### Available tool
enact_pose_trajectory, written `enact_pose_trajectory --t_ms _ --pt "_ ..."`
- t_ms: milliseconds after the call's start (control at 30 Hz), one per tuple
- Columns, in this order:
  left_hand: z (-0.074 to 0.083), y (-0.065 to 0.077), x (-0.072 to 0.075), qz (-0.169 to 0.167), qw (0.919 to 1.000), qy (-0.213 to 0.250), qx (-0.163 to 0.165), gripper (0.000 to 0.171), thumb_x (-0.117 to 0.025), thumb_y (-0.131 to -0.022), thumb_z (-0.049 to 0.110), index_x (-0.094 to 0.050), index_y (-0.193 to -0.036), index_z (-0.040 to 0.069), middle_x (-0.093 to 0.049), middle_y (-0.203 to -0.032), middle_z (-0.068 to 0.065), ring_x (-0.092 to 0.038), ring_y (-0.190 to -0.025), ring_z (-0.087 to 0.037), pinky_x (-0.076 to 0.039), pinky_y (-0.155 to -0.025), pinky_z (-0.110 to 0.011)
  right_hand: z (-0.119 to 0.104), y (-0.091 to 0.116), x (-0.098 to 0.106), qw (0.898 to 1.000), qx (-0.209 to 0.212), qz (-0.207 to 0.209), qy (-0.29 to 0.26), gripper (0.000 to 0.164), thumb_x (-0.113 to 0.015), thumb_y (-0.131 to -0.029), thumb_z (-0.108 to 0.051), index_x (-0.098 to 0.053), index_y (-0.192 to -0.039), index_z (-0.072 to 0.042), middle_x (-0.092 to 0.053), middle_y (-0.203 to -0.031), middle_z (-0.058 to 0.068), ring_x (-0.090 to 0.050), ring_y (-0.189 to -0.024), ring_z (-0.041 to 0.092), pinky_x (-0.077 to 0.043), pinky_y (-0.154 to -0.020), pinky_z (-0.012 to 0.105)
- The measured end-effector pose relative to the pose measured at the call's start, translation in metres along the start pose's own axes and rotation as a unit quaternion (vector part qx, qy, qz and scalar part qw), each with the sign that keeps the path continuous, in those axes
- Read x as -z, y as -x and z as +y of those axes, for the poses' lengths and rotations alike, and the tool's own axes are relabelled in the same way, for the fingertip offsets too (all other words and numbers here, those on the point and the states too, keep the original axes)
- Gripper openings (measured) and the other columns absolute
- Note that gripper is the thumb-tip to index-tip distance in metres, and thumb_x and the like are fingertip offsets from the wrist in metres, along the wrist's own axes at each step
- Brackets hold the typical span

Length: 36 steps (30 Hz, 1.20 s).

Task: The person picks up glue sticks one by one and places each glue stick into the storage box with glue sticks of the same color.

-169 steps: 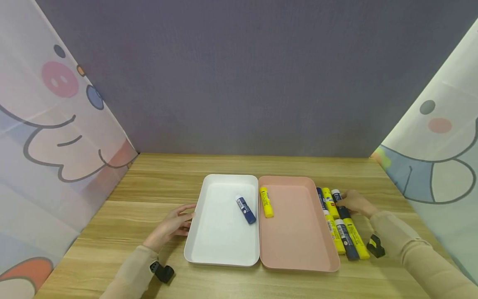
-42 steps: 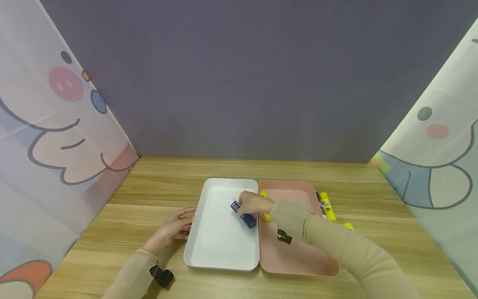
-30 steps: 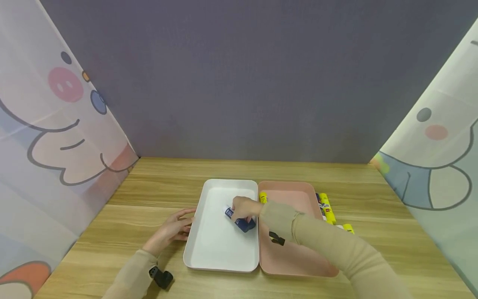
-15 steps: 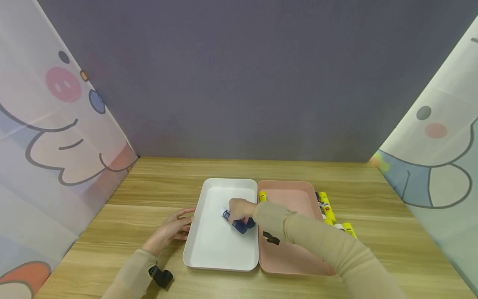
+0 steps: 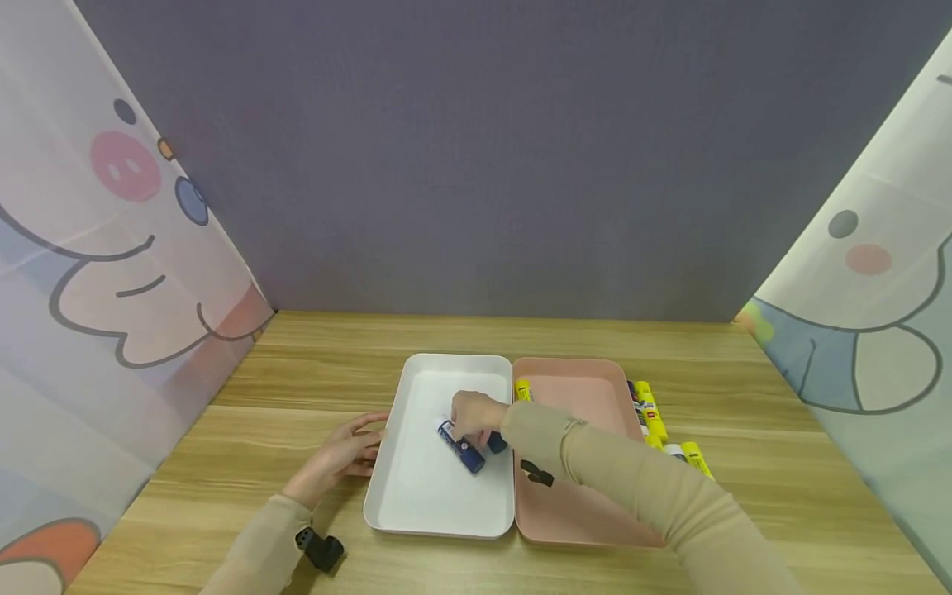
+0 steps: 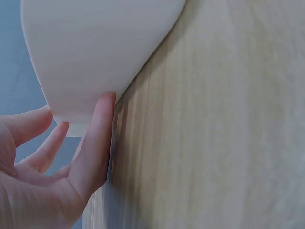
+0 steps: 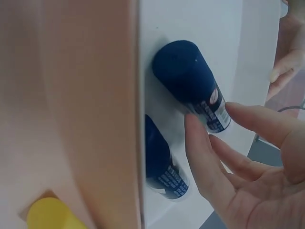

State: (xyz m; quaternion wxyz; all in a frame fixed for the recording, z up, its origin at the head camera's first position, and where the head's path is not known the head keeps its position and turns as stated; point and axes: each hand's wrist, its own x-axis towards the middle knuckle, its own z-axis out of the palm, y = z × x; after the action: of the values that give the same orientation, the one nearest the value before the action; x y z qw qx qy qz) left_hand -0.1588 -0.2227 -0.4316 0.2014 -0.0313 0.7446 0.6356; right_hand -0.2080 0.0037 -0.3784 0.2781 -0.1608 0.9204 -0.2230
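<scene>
A navy glue stick [image 5: 464, 453] with a white cap lies aslant in the white tray [image 5: 416, 496]. My right hand [image 5: 476, 413] is over it; in the right wrist view thumb and fingertips stand loosely at either side of the stick [image 7: 190, 78], lightly touching or just off it. A second navy glue stick [image 7: 159, 157] lies beside it against the tray's wall, partly hidden by my hand in the head view. My left hand [image 5: 345, 453] rests with extended fingers against the white tray's left side, its fingertips touching the outer wall [image 6: 95, 57].
A pink tray [image 5: 587, 512] adjoins the white one on the right, under my right forearm. One yellow glue stick [image 5: 524, 390] lies in it. Right of it are several yellow and navy glue sticks [image 5: 651, 413], partly hidden by the sleeve. A grey panel [image 5: 476, 165] stands behind the table.
My right hand has brought a navy glue stick from the right-hand group into the white tray, shifted it left of the other, and loosened its fingers. My left hand has stayed put.
</scene>
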Motion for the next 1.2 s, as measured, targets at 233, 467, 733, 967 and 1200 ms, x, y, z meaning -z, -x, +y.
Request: enact_pose_trajectory --t_ms 233,467,733,967,1200 --pt "0.000 0.000 -0.002 0.008 1.0000 -0.001 0.000 0.055 -0.051 -0.090 0.024 -0.030 -0.134 0.000 -0.059 -0.095 -0.007 -0.062 -0.073 -0.016 -0.050 -0.061 -0.034 0.006 0.005 0.006 0.999 0.027 -0.007 -0.029 0.033 -0.066 -0.077 -0.008 -0.057 -0.106 0.003 -0.054 -0.081 0.005 -0.060 -0.067 0.021 -0.051 -0.056 0.028" --pt "-0.001 -0.001 -0.001 0.005 1.0000 -0.002 0.000 0.056 -0.052 -0.090 0.025 -0.029 -0.135 0.001 -0.058 -0.097 -0.008 -0.062 -0.074 -0.017 -0.050 -0.062 -0.035 0.013 0.012 0.012 0.996 0.062 -0.017 -0.057 0.029 -0.063 -0.079 -0.009 -0.058 -0.106 -0.001 -0.056 -0.078 0.004 -0.060 -0.065 0.024 -0.051 -0.058 0.029" --pt "0.001 0.000 -0.001 0.007 1.0000 -0.004 0.002 0.055 -0.051 -0.090 0.024 -0.029 -0.135 0.001 -0.059 -0.096 -0.008 -0.062 -0.073 -0.017 -0.050 -0.061 -0.033 0.023 0.022 0.021 0.992 0.099 -0.014 -0.071 0.029 -0.062 -0.080 -0.009 -0.058 -0.108 -0.001 -0.064 -0.074 0.014 -0.062 -0.067 0.030 -0.050 -0.057 0.031" --pt "0.000 0.000 -0.002 0.022 0.9997 -0.007 0.008 0.053 -0.052 -0.090 0.023 -0.032 -0.134 0.003 -0.058 -0.099 -0.011 -0.061 -0.073 -0.017 -0.050 -0.061 -0.034 0.035 0.036 0.035 0.988 0.118 -0.005 -0.101 0.032 -0.063 -0.079 -0.006 -0.058 -0.110 0.002 -0.065 -0.079 0.015 -0.061 -0.065 0.027 -0.050 -0.061 0.036" --pt "-0.002 -0.002 -0.001 0.013 0.9999 -0.007 0.006 0.054 -0.051 -0.091 0.024 -0.030 -0.135 0.002 -0.059 -0.097 -0.009 -0.062 -0.074 -0.018 -0.050 -0.060 -0.034 0.054 0.052 0.049 0.984 0.141 0.014 -0.105 0.031 -0.060 -0.081 -0.009 -0.057 -0.110 0.001 -0.062 -0.079 0.016 -0.059 -0.066 0.032 -0.049 -0.061 0.037"
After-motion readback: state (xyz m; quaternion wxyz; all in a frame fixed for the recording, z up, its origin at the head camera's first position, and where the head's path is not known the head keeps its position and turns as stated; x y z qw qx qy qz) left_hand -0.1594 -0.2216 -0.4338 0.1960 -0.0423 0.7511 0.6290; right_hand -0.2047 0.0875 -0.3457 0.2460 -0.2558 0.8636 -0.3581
